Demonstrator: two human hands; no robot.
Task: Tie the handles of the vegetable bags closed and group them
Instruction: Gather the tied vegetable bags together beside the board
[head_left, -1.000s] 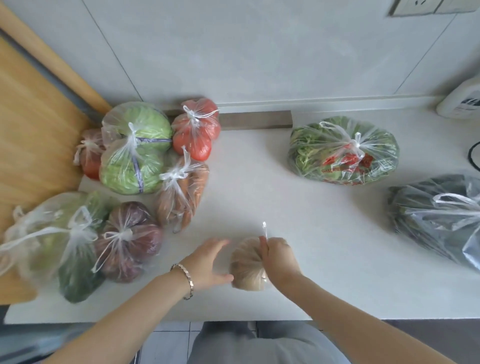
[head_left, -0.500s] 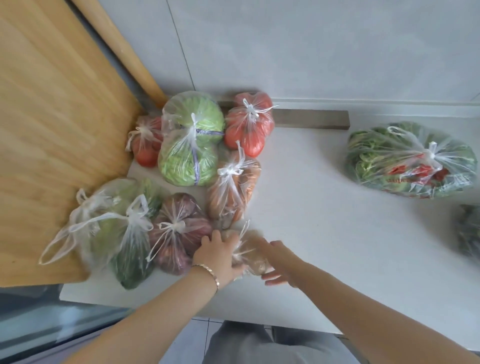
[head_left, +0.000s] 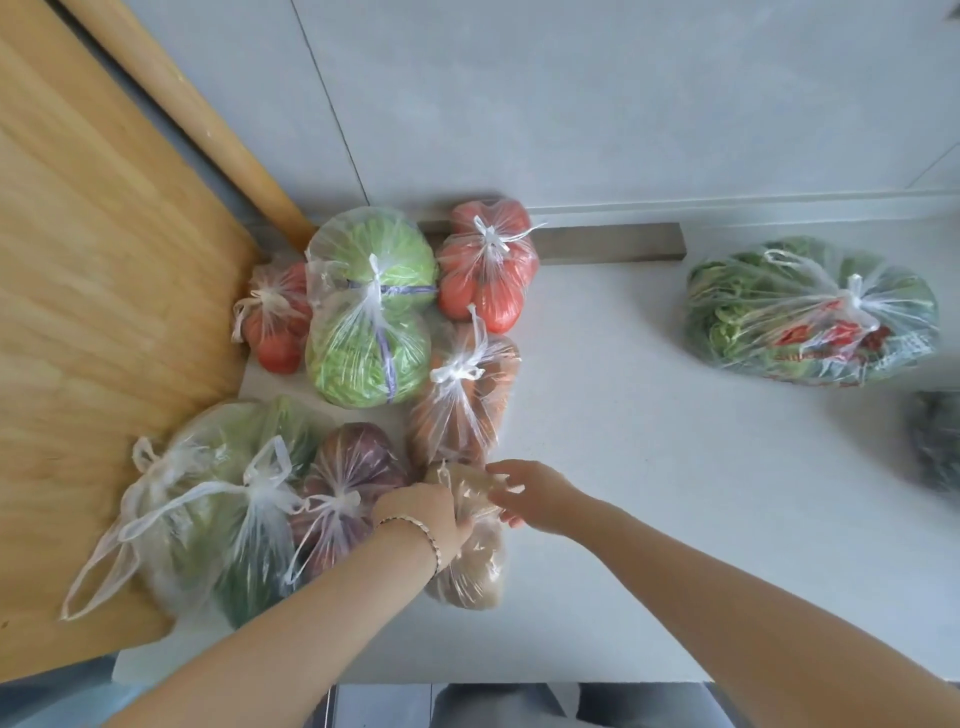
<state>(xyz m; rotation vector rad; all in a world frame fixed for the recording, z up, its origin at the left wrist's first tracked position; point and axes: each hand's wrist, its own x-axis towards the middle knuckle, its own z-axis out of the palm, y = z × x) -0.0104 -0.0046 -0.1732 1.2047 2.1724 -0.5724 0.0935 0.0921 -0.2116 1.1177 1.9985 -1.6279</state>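
A small clear bag of brown potatoes (head_left: 475, 566) lies on the white counter beside a group of tied bags. My left hand (head_left: 423, 514), with a bracelet at the wrist, grips the bag's left upper side. My right hand (head_left: 535, 496) rests on its top right with fingers spread. The group holds a purple onion bag (head_left: 348, 478), a carrot bag (head_left: 462, 400), a green cabbage bag (head_left: 371, 312), two tomato bags (head_left: 491, 270) (head_left: 275, 317) and a large green-vegetable bag (head_left: 208, 499). All their handles are knotted.
A wooden board (head_left: 98, 291) lies at the left under part of the group. A tied bag of leafy greens and red chillies (head_left: 810, 317) sits far right, with a dark blurred bag (head_left: 935, 441) at the right edge. The counter's front edge (head_left: 519, 675) is near my body.
Both hands carried the potato bag left across the counter to the group, and it now lies against the onion and carrot bags. My right hand has released the handle and opened.
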